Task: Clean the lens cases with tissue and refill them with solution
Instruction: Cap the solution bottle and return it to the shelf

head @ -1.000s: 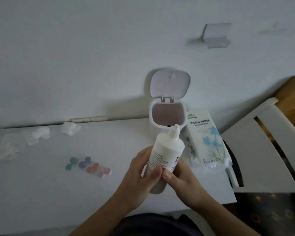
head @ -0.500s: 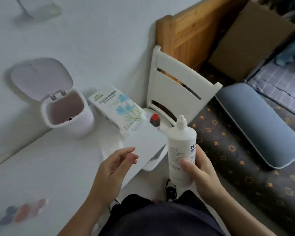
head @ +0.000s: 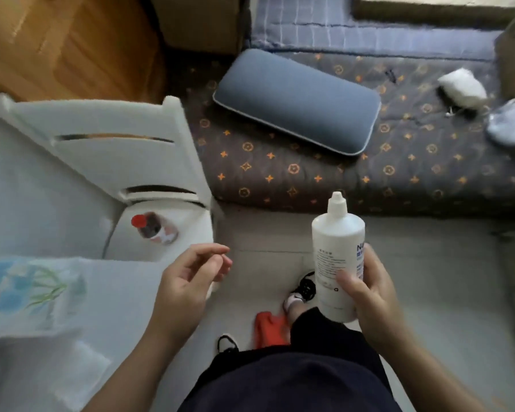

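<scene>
A person's right hand (head: 369,295) grips a white solution bottle (head: 338,257) upright over the floor, fingers and thumb wrapped round its lower body and its nozzle cap on — well off to the right of the white table (head: 113,281). The left hand (head: 191,281) hovers by the table's edge, fingers loosely curled and holding nothing. The lens cases are out of sight, and only the tissue pack (head: 30,289) shows at left. The refilling step appears over or interrupted — the bottle looks headed for setting down. Next, by this reading: a steady placement, then a turn toward the table.
</scene>
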